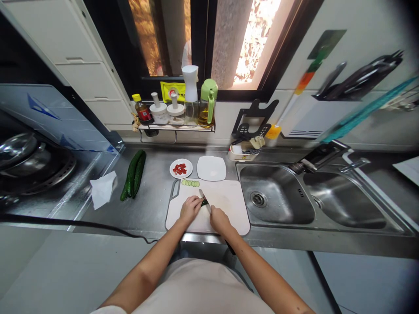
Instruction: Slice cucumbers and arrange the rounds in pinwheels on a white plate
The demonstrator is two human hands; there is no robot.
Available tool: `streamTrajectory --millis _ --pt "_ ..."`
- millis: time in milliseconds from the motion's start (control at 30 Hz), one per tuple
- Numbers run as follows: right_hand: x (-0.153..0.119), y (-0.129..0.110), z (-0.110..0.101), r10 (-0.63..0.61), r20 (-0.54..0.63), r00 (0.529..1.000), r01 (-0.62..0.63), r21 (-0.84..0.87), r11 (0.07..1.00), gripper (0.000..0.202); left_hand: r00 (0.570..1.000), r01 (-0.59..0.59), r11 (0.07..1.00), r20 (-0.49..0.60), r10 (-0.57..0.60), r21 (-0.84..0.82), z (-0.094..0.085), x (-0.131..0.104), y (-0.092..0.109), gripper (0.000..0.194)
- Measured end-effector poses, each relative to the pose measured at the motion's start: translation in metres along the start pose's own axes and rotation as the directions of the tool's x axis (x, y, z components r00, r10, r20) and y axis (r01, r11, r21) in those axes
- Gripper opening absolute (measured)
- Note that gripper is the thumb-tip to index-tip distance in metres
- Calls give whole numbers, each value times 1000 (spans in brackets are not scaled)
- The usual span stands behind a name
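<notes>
On the white cutting board [229, 198], my left hand [190, 210] has its fingers curled over a short dark-green piece of cucumber [204, 202], mostly hidden under the fingertips. My right hand [220, 219] is wrapped round a knife, and its blade [202, 193] points away from me, against the cucumber piece just right of my left fingertips. A row of thin pale-green cucumber slices [190, 183] lies overlapped at the board's upper left. Behind the board stand a square white plate [211, 168] and a small round plate [173, 173] bearing chopped red bits [180, 169].
Two whole cucumbers [134, 174] and a crumpled white paper towel [103, 189] lie left on the steel counter. A double sink [278, 196] with a faucet [321, 157] adjoins the board's right. A rack [176, 127] holds seasoning bottles. A pot [24, 152] sits far left.
</notes>
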State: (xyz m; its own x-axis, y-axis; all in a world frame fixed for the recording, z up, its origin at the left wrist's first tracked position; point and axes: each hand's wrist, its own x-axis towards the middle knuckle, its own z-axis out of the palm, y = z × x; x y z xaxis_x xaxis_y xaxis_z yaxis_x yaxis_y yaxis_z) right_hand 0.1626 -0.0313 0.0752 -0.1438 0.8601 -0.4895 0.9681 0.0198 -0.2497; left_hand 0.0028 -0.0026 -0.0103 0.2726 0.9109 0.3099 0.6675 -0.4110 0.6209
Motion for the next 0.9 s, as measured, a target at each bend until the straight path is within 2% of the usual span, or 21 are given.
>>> streamTrajectory --millis 167,500,900 --pt "3 -2 -2 1 5 1000 -1 -3 1000 27 1000 2 1000 4 -2 7 0 0 0 24" --pt "-17 5 4 31 40 999 -31 -17 999 28 1000 -23 1000 -12 24 16 -1 1 0 23" --pt "-2 0 3 7 10 1000 -7 -9 1000 27 1000 -2 1000 -6 2 4 0 1 0 24"
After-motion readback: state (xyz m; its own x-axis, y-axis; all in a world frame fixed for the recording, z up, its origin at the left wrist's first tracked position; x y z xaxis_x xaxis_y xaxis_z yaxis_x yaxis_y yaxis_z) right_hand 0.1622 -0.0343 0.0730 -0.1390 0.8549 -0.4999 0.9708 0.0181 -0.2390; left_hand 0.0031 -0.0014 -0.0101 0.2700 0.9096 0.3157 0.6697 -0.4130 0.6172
